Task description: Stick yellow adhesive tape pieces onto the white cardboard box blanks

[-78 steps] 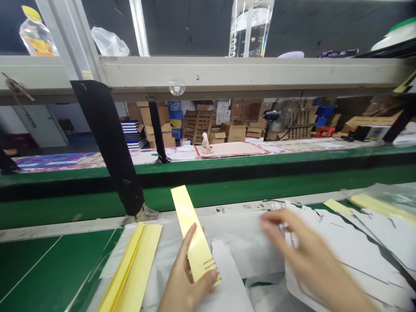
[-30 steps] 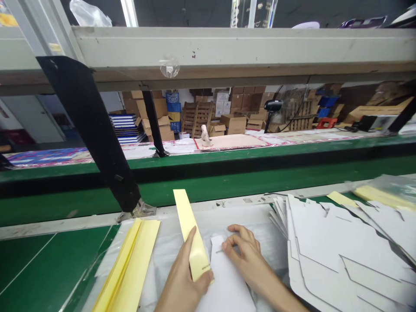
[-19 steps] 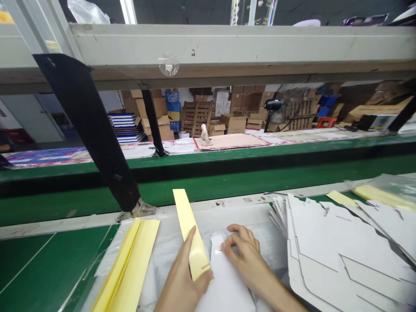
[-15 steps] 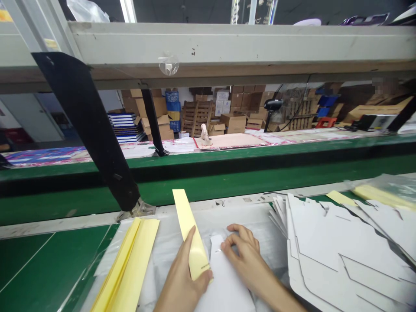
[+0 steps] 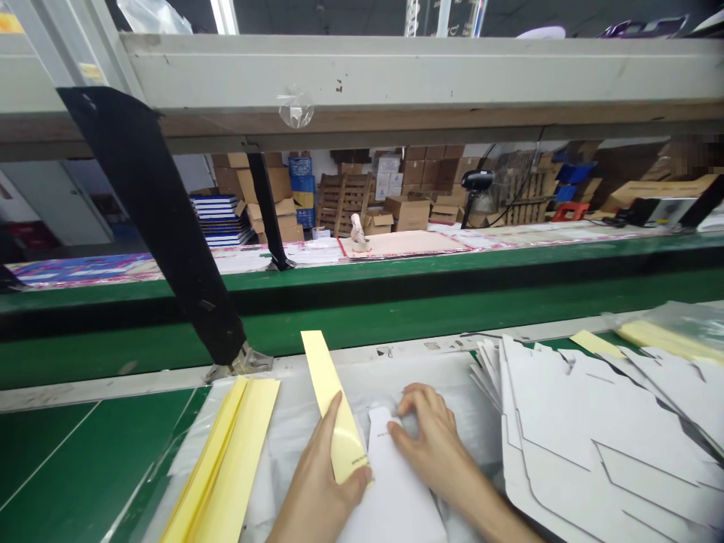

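A long workbench topped with a green mat (image 5: 84,460) runs across the near side, and a green-sided second bench (image 5: 396,302) lies beyond it, with stacked brown cardboard cartons (image 5: 407,215) in the distance.

The left hand (image 5: 320,483) is closed on the near end of a long, pale yellow glossy strip (image 5: 331,403), with the thumb on top and the fingers out of sight. The strip's far end sticks out unsupported over a translucent white plastic sheet (image 5: 435,369). The right hand (image 5: 435,445) rests its bent fingers on a white die-cut card piece (image 5: 396,490), just beside the strip. It may be pressing or pinching; that cannot be told from this view. Nearer the left lies a folded stack of pale yellow strips (image 5: 226,460), and to the right a fanned pile of white die-cut card sheets (image 5: 593,430).

The slick plastic could let the white piece skid if the pressure eases, and a careless elbow could slide the loose pile. Bending the strip's free end could crease it.

The hands hide the card's near part and much of the strip's underside. The tiny print near the strip's end is unreadable, and a patch at the far right is pixelated.
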`<action>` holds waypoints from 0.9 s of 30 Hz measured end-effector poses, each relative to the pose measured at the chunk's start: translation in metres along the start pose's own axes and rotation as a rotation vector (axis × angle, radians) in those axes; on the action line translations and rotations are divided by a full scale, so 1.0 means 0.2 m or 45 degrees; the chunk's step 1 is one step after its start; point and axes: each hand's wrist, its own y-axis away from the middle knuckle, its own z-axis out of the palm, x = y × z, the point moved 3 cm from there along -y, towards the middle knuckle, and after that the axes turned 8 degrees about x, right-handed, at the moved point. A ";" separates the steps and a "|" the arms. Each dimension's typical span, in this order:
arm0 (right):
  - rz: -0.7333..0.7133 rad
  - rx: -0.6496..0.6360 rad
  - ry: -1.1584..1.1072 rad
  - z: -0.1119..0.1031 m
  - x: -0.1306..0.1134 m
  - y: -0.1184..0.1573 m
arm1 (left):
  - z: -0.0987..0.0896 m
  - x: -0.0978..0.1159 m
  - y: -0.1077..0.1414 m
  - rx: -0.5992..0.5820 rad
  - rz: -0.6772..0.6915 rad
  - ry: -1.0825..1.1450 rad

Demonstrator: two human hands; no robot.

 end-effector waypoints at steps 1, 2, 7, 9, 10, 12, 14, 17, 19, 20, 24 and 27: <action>0.012 0.008 0.000 0.00 0.00 -0.01 | 0.00 0.00 0.00 -0.007 0.003 0.004; 0.018 0.013 0.008 -0.01 0.00 -0.01 | 0.00 -0.01 0.00 -0.011 0.007 0.005; -0.045 -0.006 0.112 0.01 -0.01 -0.01 | 0.00 -0.01 -0.01 0.034 -0.006 0.099; -0.082 -0.051 0.081 0.02 -0.01 -0.01 | 0.00 -0.01 -0.01 0.020 -0.053 0.174; -0.091 -0.066 0.062 0.01 -0.01 -0.01 | 0.00 -0.01 -0.01 0.007 -0.077 0.193; -0.096 -0.047 0.077 -0.01 -0.02 0.00 | 0.00 -0.01 -0.01 -0.017 -0.101 0.188; -0.088 -0.012 0.175 -0.02 -0.05 0.02 | 0.00 -0.01 0.00 -0.036 -0.106 0.185; -0.027 -0.105 0.303 -0.02 -0.10 0.06 | 0.00 0.00 0.00 -0.088 -0.116 0.226; 0.052 -0.230 0.264 -0.02 -0.12 0.07 | 0.00 0.01 0.01 -0.151 -0.159 0.285; 0.090 -0.276 0.225 -0.02 -0.12 0.07 | 0.00 0.03 0.01 -0.178 -0.200 0.325; 0.211 -0.316 0.063 -0.05 -0.11 0.07 | -0.07 0.11 0.00 -0.092 -0.270 0.385; 0.206 -0.243 0.008 -0.08 -0.14 0.10 | -0.15 0.18 -0.01 0.117 -0.156 0.349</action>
